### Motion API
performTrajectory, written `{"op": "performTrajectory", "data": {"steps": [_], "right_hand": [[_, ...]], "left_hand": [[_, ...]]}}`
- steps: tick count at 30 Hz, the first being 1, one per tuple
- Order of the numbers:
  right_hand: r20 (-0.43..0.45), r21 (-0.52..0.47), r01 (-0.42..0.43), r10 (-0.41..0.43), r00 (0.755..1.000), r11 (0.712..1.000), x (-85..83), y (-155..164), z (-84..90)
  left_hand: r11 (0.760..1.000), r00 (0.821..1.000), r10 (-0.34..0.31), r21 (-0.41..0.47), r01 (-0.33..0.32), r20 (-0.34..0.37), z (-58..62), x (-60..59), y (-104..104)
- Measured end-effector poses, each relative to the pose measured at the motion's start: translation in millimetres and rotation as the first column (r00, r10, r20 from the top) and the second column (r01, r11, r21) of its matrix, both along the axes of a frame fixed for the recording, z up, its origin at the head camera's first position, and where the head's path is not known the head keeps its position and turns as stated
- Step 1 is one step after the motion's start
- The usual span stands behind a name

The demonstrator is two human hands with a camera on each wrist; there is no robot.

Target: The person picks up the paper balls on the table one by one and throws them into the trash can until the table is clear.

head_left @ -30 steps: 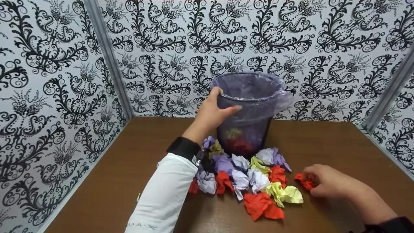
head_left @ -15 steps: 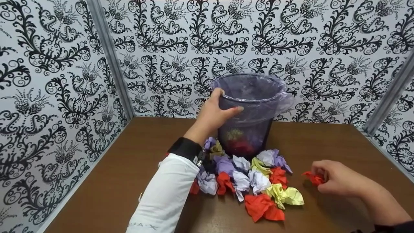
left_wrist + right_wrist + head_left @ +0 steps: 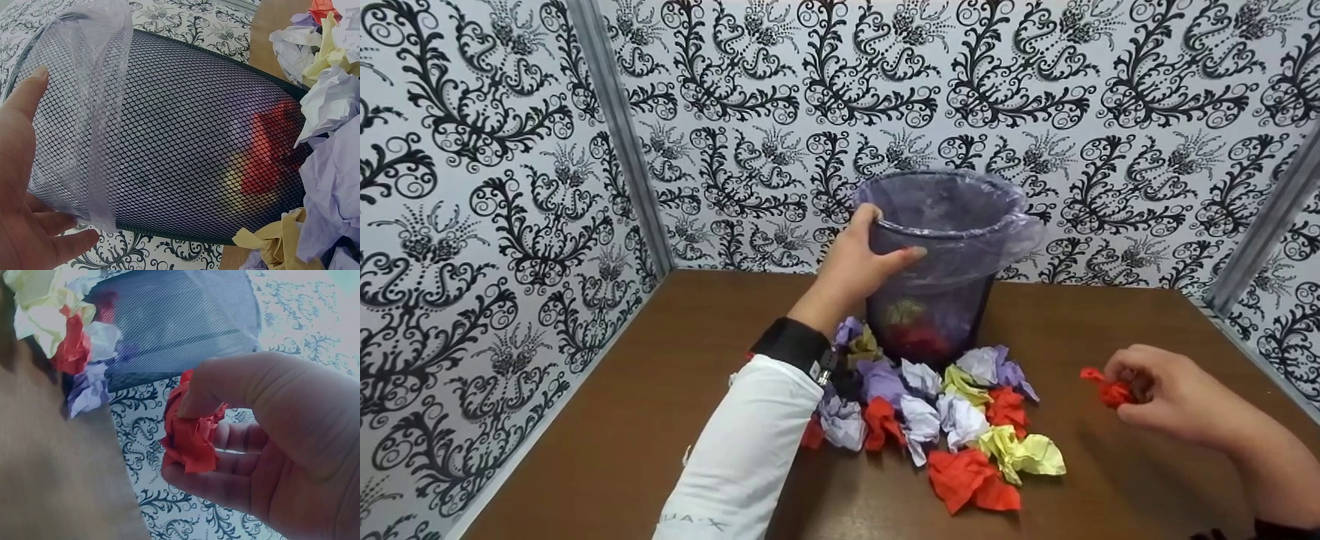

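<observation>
Now, line by line:

Right hand: the right hand pinches a red wad between thumb and curled fingers, off the counter, to the right of the bin and well apart from it.

Left hand: the left hand grips the bin's rim, thumb across the front mesh, fingers hooked over the lip; in the left wrist view the palm lies flat against the liner.

Bin: black mesh, upright on the counter near the back wall, lined with a thin purple bag folded over the rim; red and yellow paper shows through the mesh near the bottom.

Pile: crumpled balls in red, lilac, white and yellow lie in front of the bin, some touching its base.

Handling, wad: I judge it very light, soft and springy; a fingertip pinch anywhere on it should hold, and it cannot break.

Handling, bin: likely light enough to tip or slide, so a grip at the rim steadies it; the liner looks slick and could slip on the mesh.

Change: a second ago the right hand was low on the counter beside the pile, closing on the wad; since then it has lifted and drawn away to the right. The left hand and bin have not moved.
</observation>
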State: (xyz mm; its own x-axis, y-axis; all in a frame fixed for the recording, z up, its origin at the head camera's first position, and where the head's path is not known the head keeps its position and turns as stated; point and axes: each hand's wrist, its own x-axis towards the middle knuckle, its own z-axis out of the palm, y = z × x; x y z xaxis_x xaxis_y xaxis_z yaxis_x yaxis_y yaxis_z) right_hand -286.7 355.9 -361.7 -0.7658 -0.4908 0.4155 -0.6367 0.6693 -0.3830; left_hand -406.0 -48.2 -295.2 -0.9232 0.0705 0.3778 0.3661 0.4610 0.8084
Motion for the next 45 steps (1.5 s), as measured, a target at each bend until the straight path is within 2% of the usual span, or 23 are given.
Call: {"op": "performTrajectory", "data": {"steps": [11,13,17,23,29,36,41,45], "right_hand": [[-0.145,-0.111,-0.047,0.031,0.989,0.993,7.6,-0.9,12.9],[-0.168,-0.123,-0.049,0.028,0.985,0.991,9.9,-1.3,17.5],[-0.178,-0.164,-0.031,0.001,0.984,0.986,15.2,-3.3,26.4],[-0.218,-0.237,-0.088,0.035,0.975,0.967,20.4,-9.8,32.4],[-0.255,-0.263,-0.096,0.027,0.966,0.960,23.5,-15.0,35.5],[-0.297,-0.383,-0.125,0.006,0.955,0.915,26.7,-23.5,40.1],[-0.321,-0.401,-0.116,-0.021,0.947,0.909,34.2,-31.9,46.0],[-0.333,-0.407,-0.139,-0.005,0.943,0.903,34.2,-35.3,47.4]], "left_hand": [[0.997,0.997,0.035,-0.060,-0.039,-0.073,-1.9,-1.2,1.1],[0.998,0.997,0.030,-0.049,-0.034,-0.065,-1.7,-0.9,1.4],[0.999,0.998,0.032,-0.040,-0.035,-0.060,-0.8,-0.5,1.6],[0.999,0.998,0.024,-0.039,-0.027,-0.062,-1.0,-0.9,1.6],[0.999,0.999,0.020,-0.033,-0.022,-0.049,-0.5,-1.3,0.9],[1.000,0.998,0.019,-0.021,-0.020,-0.065,-1.3,-1.5,-0.2],[0.998,0.995,0.030,-0.057,-0.036,-0.097,-2.5,-1.2,-0.1],[0.997,0.995,0.036,-0.065,-0.043,-0.097,-2.3,-0.8,-0.7]]}}
